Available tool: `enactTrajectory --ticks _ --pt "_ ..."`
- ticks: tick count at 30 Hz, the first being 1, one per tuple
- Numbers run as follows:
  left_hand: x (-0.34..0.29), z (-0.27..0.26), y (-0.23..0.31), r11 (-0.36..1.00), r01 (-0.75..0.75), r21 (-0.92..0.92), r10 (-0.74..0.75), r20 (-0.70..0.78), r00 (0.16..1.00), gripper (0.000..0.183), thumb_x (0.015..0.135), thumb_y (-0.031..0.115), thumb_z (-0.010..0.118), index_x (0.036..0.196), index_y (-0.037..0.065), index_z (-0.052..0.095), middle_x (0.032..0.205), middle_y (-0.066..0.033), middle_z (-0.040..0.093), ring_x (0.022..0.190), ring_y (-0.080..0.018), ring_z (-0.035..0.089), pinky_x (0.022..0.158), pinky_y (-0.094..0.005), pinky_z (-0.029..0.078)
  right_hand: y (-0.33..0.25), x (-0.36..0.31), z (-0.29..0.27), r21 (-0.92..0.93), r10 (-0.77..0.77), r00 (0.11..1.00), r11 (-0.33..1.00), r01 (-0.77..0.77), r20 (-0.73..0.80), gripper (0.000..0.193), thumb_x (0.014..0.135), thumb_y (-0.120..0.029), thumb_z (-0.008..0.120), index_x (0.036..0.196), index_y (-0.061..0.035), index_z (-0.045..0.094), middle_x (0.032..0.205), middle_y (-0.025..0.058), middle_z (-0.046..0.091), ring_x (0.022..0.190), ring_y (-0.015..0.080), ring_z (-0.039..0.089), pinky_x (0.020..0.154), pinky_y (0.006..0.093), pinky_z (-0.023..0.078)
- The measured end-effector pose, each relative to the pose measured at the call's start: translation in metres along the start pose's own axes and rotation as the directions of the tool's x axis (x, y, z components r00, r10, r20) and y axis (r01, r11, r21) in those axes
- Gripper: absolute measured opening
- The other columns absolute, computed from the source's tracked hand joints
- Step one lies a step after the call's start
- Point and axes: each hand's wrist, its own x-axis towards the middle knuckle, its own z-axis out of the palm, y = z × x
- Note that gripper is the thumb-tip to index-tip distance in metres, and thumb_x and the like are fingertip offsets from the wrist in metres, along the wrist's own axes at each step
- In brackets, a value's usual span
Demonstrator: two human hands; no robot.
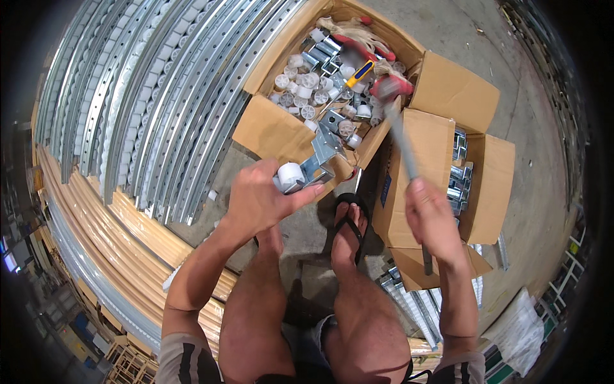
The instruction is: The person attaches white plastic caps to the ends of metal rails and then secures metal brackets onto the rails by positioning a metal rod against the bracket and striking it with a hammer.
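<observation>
My left hand (pixel 256 197) is closed round a bent metal bracket (pixel 326 153), with a white plastic roller (pixel 291 173) seated at its near end. Gripped by its shaft, a hammer (pixel 403 146) stands raised in my right hand (pixel 433 221); its head is smeared by motion. Beyond the bracket is an open cardboard box (pixel 272 125), full of loose white rollers (pixel 304 88) and metal brackets (pixel 322 52). A yellow-and-blue handled screwdriver (pixel 360 75) lies on top of them, near red-and-white work gloves (pixel 358 35).
Long metal roller tracks (pixel 147 96) lie stacked at the left, above tan tubes (pixel 109 217). A second cardboard box (pixel 483 192) at the right holds metal brackets (pixel 459 185). More roller tracks (pixel 419 307) are on the floor below it. My sandalled foot (pixel 350 230) is between the boxes.
</observation>
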Motion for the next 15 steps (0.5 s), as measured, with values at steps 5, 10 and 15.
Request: enactTrajectory --ticks 5,10,15 --pt "0.009 -0.008 -0.005 0.919 0.259 -0.297 -0.157 0.326 0.932 0.047 0.081 0.044 0.083 0.09 -0.001 0.073 0.068 -0.0102 0.066 0.062 -0.0181 0.063 0.059 -0.0343 0.05 -0.001 0.004 -0.006 0.1 0.092 0.994 0.991 -0.085 -0.064 0.042 0.109 -0.045 0.042 0.085 -0.0118 0.051 0.06 -0.0052 0.041 0.045 0.0047 0.034 0.039 0.023 0.028" --pt "0.019 -0.014 -0.041 0.867 0.4 -0.298 -0.212 0.506 0.836 0.061 0.088 0.064 0.068 0.09 0.003 0.075 0.07 -0.0054 0.065 0.07 -0.015 0.063 0.062 -0.0342 0.049 0.008 0.004 0.003 0.28 0.11 0.982 0.958 -0.064 -0.155 0.035 0.108 -0.041 0.046 0.086 -0.0153 0.05 0.058 -0.0067 0.04 0.043 0.0027 0.032 0.037 0.0216 0.025" --pt "0.034 -0.01 -0.035 0.884 0.387 -0.264 -0.203 0.529 0.824 0.101 0.07 0.093 0.054 0.071 -0.007 0.071 0.066 -0.0195 0.067 0.069 -0.032 0.07 0.063 -0.0402 0.053 0.034 0.003 0.019 0.449 0.062 0.926 0.885 0.121 -0.371 0.036 0.107 -0.045 0.048 0.088 -0.0148 0.051 0.056 -0.0045 0.037 0.04 0.004 0.03 0.033 0.0214 0.021"
